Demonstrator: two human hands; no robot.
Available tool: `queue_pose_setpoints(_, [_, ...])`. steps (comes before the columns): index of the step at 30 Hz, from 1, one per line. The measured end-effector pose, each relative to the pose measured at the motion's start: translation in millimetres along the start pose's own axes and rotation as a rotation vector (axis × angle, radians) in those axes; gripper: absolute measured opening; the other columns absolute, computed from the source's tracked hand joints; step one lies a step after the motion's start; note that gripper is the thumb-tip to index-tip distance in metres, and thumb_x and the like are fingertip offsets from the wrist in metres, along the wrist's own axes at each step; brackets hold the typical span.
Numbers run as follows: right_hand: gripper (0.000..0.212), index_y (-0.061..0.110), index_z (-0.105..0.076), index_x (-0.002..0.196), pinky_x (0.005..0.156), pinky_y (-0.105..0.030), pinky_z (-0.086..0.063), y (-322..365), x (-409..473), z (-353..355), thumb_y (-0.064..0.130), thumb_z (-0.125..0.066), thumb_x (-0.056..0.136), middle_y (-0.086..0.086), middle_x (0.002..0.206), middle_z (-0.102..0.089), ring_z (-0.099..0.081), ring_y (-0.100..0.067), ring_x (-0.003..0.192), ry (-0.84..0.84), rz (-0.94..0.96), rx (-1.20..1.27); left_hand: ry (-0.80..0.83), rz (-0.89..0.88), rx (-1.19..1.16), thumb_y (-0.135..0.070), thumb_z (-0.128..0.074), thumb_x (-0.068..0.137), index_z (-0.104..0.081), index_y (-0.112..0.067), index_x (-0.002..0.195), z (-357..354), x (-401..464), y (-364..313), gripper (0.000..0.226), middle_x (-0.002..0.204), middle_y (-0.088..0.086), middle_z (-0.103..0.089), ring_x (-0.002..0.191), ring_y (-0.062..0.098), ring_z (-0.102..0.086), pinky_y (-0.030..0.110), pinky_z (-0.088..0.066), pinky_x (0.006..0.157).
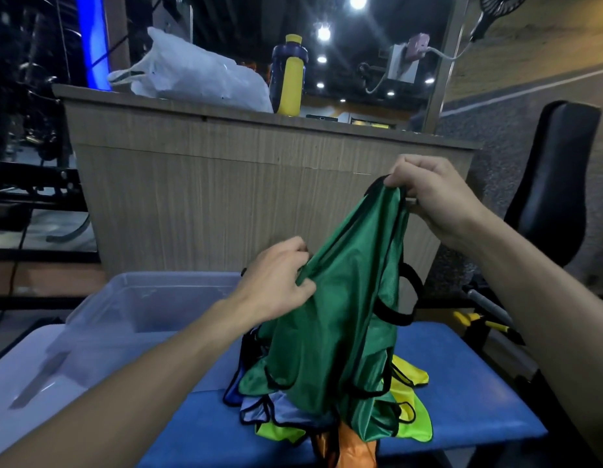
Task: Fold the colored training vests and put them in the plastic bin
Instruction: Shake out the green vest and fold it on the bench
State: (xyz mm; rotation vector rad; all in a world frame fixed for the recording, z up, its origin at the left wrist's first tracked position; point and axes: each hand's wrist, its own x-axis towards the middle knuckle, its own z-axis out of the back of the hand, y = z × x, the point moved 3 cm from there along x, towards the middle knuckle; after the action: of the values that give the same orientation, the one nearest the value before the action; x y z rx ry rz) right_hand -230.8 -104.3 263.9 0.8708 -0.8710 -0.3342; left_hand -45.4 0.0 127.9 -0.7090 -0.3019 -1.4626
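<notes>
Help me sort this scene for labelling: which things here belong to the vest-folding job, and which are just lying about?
Part of the job:
green vest, gripped by the left hand and right hand
pile of vests on the blue bench
plastic bin

Lying about:
yellow bottle and white bag on the wooden counter
black chair

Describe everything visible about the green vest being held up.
The green vest looks like shiny mesh fabric with black trim. It hangs bunched, lifted above the blue bench. The right hand pinches its top; the left hand grips its side. Its lower edge drapes onto the pile of vests.
</notes>
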Motion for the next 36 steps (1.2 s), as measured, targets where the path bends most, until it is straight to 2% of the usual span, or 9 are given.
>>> queue_pose_setpoints(3, [0.035,0.021,-0.047,0.058,0.060,-0.026,-0.039,-13,-3,4,0.005,-0.058,0.088,-0.002,0.068,-0.051,-0.048,-0.010,0.061,-0.028,-0.034,0.000,-0.174,0.004,-0.085,-0.022,-0.065,0.088,-0.059,-0.022,0.117,-7,-14,-2,0.030,0.100,-0.010,-0.058,0.085,0.013,-0.056,0.037,-0.053,0.075])
queue_pose_setpoints(7, [0.031,0.018,-0.047,0.064,0.060,-0.028,-0.040,-40,-10,11,0.005,-0.058,0.090,-0.012,0.077,-0.050,-0.048,-0.015,0.063,-0.009,-0.099,0.015,-0.263,0.048,-0.133,-0.016,-0.071,0.088,-0.054,-0.029,0.119,-17,-18,-11,0.038,0.097,-0.014,-0.063,0.085,0.008,-0.059,0.035,-0.054,0.077])
queue_pose_setpoints(13, [0.011,0.005,-0.057,0.081,0.060,-0.026,-0.044,-103,-10,20,0.002,-0.056,0.092,-0.005,0.071,-0.059,-0.054,-0.014,0.064,0.040,-0.166,0.044,0.106,0.375,-0.981,-0.012,-0.057,0.089,-0.069,-0.011,0.105,-76,-6,-42,0.020,0.099,0.024,-0.071,0.089,0.022,-0.063,0.037,-0.046,0.083])
queue_pose_setpoints(15, [0.013,0.005,-0.053,0.080,0.058,-0.026,-0.042,-121,-4,25,0.001,-0.052,0.093,-0.005,0.067,-0.053,-0.052,-0.013,0.060,0.057,-0.201,0.123,0.213,0.327,-0.965,-0.019,-0.057,0.096,-0.065,-0.013,0.111,-97,-10,-52,0.018,0.083,0.025,-0.064,0.074,0.020,-0.053,0.035,-0.038,0.070])
queue_pose_setpoints(18, [0.024,0.008,-0.046,0.071,0.050,-0.022,-0.042,-135,7,31,-0.003,-0.044,0.092,-0.003,0.062,-0.047,-0.049,-0.012,0.055,0.076,-0.223,0.255,0.142,0.255,-0.784,-0.023,-0.058,0.101,-0.057,-0.022,0.108,-116,-11,-52,0.007,0.060,-0.014,-0.050,0.056,0.008,-0.041,0.029,-0.034,0.056])
queue_pose_setpoints(27, [0.024,0.013,-0.055,0.068,0.054,-0.024,-0.048,-115,26,37,0.003,-0.047,0.088,-0.003,0.066,-0.057,-0.057,-0.015,0.060,0.130,-0.198,0.254,-0.152,0.240,-0.348,-0.031,-0.077,0.089,-0.066,-0.027,0.119,-90,-9,-43,0.031,0.089,-0.016,-0.063,0.085,0.008,-0.062,0.027,-0.051,0.082])
queue_pose_setpoints(30, [0.022,0.008,-0.054,0.073,0.056,-0.025,-0.051,-100,22,28,0.000,-0.049,0.093,-0.001,0.065,-0.064,-0.063,-0.014,0.061,0.142,-0.203,0.178,-0.200,0.234,-0.393,-0.018,-0.062,0.098,-0.060,-0.028,0.118,-68,-18,-53,0.023,0.095,-0.018,-0.063,0.090,0.008,-0.062,0.025,-0.049,0.080])
queue_pose_setpoints(33, [0.015,0.007,-0.057,0.079,0.062,-0.028,-0.052,-90,12,21,0.004,-0.055,0.094,-0.009,0.078,-0.068,-0.064,-0.020,0.070,0.193,-0.214,0.089,-0.125,0.349,-0.593,-0.009,-0.049,0.100,-0.057,-0.032,0.101,-53,-17,-59,0.024,0.089,-0.005,-0.067,0.055,0.011,-0.050,0.028,-0.039,0.057])
queue_pose_setpoints(36, [0.029,0.016,-0.061,0.066,0.062,-0.028,-0.051,-83,0,24,0.009,-0.059,0.093,-0.009,0.080,-0.068,-0.063,-0.019,0.070,0.160,-0.236,0.085,-0.038,0.475,-0.742,-0.026,-0.044,0.085,-0.055,-0.035,0.088,-43,-18,-67,0.015,0.090,-0.005,-0.059,0.071,-0.001,-0.046,0.026,-0.037,0.075])
